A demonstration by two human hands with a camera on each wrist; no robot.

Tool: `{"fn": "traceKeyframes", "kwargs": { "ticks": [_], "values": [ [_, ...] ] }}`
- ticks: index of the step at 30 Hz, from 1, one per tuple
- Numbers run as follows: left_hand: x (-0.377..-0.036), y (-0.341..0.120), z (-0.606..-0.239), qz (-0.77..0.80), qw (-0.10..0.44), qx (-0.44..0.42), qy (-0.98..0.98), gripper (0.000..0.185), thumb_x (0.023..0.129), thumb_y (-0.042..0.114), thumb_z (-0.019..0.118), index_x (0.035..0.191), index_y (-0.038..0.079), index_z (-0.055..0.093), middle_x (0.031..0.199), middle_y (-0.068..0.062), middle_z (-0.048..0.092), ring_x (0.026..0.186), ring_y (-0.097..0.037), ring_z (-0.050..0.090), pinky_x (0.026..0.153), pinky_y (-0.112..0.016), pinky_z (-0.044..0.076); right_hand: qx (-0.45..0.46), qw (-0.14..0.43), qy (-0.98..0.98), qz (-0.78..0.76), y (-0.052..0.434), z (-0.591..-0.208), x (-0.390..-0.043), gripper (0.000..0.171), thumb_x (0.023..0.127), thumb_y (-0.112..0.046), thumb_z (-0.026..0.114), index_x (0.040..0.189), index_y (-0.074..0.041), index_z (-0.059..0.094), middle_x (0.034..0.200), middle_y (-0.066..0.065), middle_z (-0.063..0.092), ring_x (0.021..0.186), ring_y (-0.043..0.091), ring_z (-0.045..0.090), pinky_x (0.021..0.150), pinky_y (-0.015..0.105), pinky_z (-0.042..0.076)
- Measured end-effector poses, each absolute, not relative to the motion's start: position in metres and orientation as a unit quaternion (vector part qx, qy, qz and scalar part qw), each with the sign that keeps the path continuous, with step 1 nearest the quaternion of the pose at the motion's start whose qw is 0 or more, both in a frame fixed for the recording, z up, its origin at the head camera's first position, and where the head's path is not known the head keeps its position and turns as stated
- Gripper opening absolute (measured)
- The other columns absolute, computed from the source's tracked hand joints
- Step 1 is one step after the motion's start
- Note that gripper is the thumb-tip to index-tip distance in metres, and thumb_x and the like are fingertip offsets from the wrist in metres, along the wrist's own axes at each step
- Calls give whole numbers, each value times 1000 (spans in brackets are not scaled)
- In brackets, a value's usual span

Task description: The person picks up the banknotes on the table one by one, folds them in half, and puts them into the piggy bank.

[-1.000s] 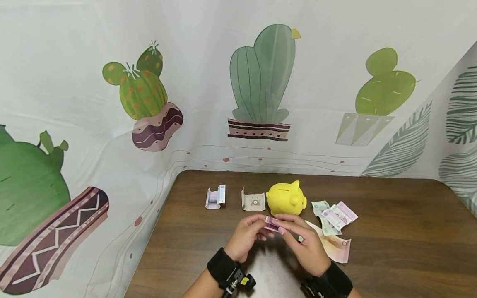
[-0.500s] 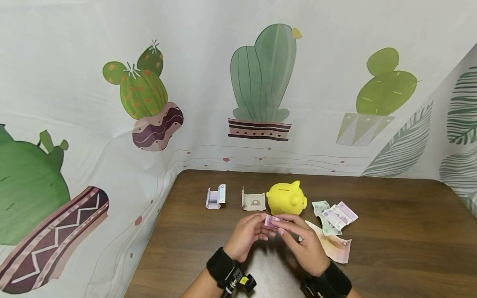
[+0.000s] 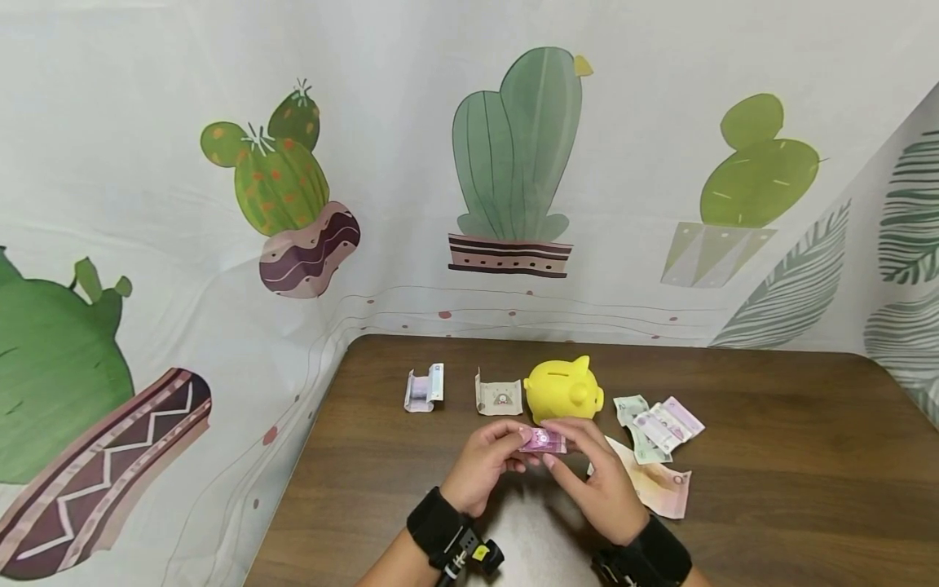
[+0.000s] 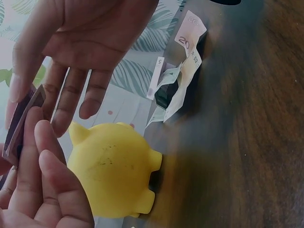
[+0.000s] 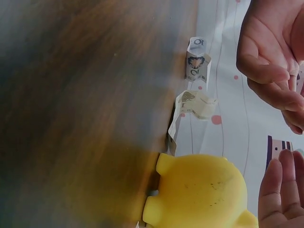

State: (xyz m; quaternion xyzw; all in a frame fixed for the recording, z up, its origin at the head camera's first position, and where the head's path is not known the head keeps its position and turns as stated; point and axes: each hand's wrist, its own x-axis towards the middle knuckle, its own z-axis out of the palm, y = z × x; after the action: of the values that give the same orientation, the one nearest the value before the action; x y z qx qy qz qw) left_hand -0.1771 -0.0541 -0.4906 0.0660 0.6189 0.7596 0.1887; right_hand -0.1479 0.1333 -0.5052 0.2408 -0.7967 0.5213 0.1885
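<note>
The person is wearing a broad black wristband (image 3: 438,522) below the left hand (image 3: 487,469), its surface looking matte and fabric-like. A compact black wrist camera (image 3: 493,559) is jutting from the band's inner side, and a small yellow label (image 3: 480,553) is standing out against the dark housing. A silvery cylindrical fitting (image 3: 460,560) is showing next to it. Below the right hand (image 3: 605,493), a matching black band (image 3: 663,550) is encircling the wrist. A second black device (image 3: 612,565) is sitting along its inner edge, its finer details blurring into shadow.
</note>
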Motion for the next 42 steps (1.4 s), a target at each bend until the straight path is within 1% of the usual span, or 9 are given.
{"fn": "traceKeyframes", "kwargs": {
  "ticks": [4, 9, 12, 20, 24, 28, 32, 37, 42],
  "values": [
    [-177, -54, -491, 759, 187, 66, 620, 33, 99, 16, 60, 115, -13, 59, 85, 5, 68, 75, -8, 66, 70, -21, 51, 207, 179, -813, 514, 134, -505, -147, 53, 89, -4, 74, 138, -15, 58, 134, 3, 61, 116, 6, 59, 93, 20, 52],
    [-177, -55, -492, 756, 190, 71, 622, 30, 99, 15, 60, 115, -11, 60, 84, 5, 69, 75, -7, 66, 71, -22, 51, 191, 185, -820, 507, 134, -507, -148, 41, 89, -3, 74, 129, -11, 65, 124, -1, 68, 101, 9, 67, 87, 28, 56],
    [-178, -55, -494, 755, 190, 72, 624, 28, 100, 16, 60, 113, -8, 62, 84, 5, 71, 75, -7, 66, 72, -23, 52, 188, 189, -822, 504, 135, -508, -149, 36, 89, -4, 75, 124, -10, 67, 118, -2, 70, 97, 11, 68, 86, 31, 56],
    [-179, -55, -494, 762, 200, 70, 612, 20, 99, 15, 61, 108, -2, 64, 83, 6, 73, 74, -7, 66, 70, -22, 52, 186, 185, -816, 516, 135, -509, -150, 35, 89, -4, 75, 121, -14, 68, 112, -2, 72, 93, 7, 67, 82, 24, 55],
    [-179, -55, -494, 763, 209, 67, 608, 21, 98, 16, 61, 111, -1, 65, 84, 6, 74, 74, -7, 67, 72, -23, 52, 186, 184, -814, 518, 136, -510, -150, 34, 90, -3, 73, 120, -17, 68, 107, -3, 72, 91, 4, 66, 80, 22, 54],
    [-178, -55, -493, 763, 215, 67, 606, 25, 99, 17, 60, 115, -1, 65, 84, 7, 75, 75, -7, 67, 73, -24, 53, 185, 186, -814, 518, 136, -511, -150, 30, 91, -3, 72, 118, -17, 69, 102, -3, 72, 90, 3, 64, 79, 22, 52],
    [-178, -54, -493, 759, 218, 71, 609, 25, 100, 19, 58, 115, 0, 65, 84, 7, 75, 76, -8, 67, 73, -24, 53, 183, 194, -812, 519, 136, -510, -150, 28, 91, -1, 71, 115, -17, 70, 103, -2, 73, 90, 3, 63, 80, 21, 51],
    [-178, -53, -493, 754, 220, 77, 615, 24, 101, 22, 56, 112, 3, 65, 83, 7, 74, 77, -8, 67, 72, -23, 52, 162, 184, -811, 531, 136, -511, -150, 23, 93, -3, 69, 110, -18, 71, 103, -3, 74, 89, 3, 64, 78, 19, 52],
    [-176, -52, -493, 745, 218, 88, 624, 23, 100, 23, 61, 113, 4, 64, 84, 7, 73, 78, -8, 66, 73, -24, 51, 142, 172, -811, 541, 135, -511, -150, 19, 94, -6, 68, 107, -20, 70, 101, -5, 73, 84, 3, 65, 74, 22, 53]
  ]
}}
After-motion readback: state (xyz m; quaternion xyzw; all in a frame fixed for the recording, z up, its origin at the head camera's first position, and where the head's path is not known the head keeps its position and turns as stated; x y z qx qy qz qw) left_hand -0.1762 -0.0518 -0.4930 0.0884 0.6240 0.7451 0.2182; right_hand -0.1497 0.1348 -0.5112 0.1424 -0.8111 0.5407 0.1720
